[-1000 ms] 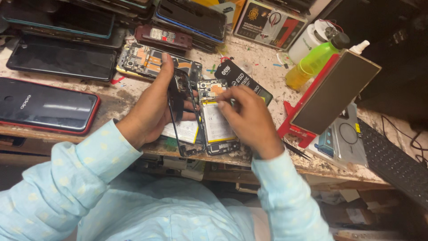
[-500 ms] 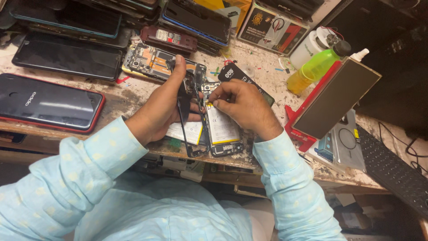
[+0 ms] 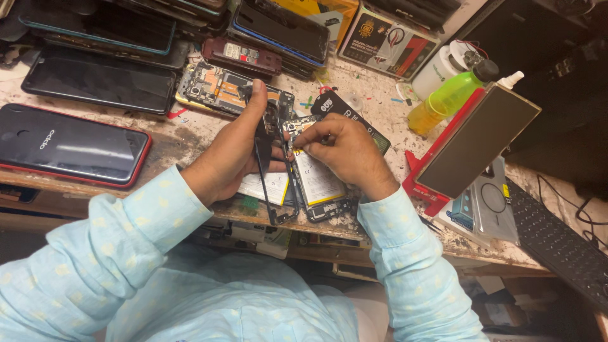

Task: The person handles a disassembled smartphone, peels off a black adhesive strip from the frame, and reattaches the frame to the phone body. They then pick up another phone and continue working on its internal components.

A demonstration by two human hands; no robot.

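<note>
**Frame lifted, fingers at the top of the opened phone**

The worn, speckled surface (image 3: 190, 136) runs across the whole view, crowded with handsets and parts. Biggest on it is the black phone with a red rim (image 3: 69, 147) at the left edge, and a tilted slab on a red stand (image 3: 478, 142) at the right, with a black keyboard (image 3: 557, 240) below that. Farther back stand a yellow-green bottle (image 3: 446, 98) and a bare circuit board in its shell (image 3: 218, 88).

At the near edge lies the opened phone (image 3: 320, 183), back off and pale battery showing. The left hand (image 3: 231, 158) is clamped on a thin black phone frame (image 3: 269, 171), held on edge just beside the opened phone, thumb up along its top. The right hand (image 3: 345, 152) has its fingertips pinched together at the upper corner of the opened phone; what they hold, if anything, is too small to tell.

Against a second ago, both hands have shifted little; the right hand's fingers have drawn tighter toward that top corner, so the work looks to have narrowed to one small part there.
</note>
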